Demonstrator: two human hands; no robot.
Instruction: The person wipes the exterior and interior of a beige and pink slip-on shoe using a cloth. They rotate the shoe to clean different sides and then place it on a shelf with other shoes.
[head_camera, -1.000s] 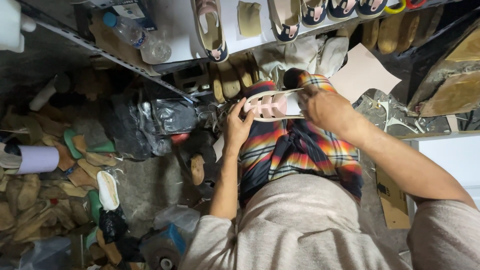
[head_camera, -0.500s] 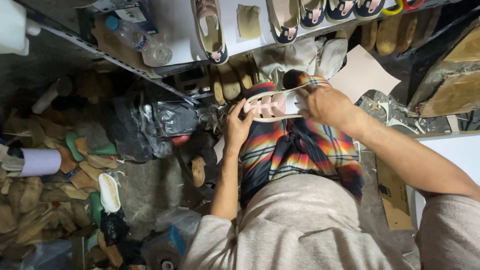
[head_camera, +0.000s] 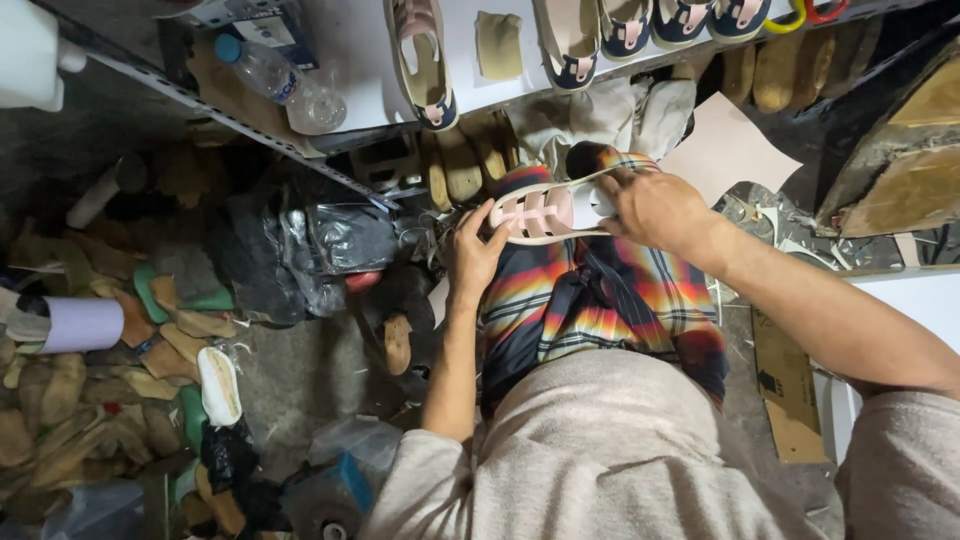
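While over the lap, both hands' (head_camera: 478, 256) (head_camera: 655, 208) closed grip on pink sandal (head_camera: 545, 212).

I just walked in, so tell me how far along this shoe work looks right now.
Done, it seems: several strapped shoes already lie in a row on the white shelf. In hand: a pink strapped shoe over the lap, left hand at its toe end, right hand in a grip on its heel end. Left: many bare shoe forms lie piled on the floor.
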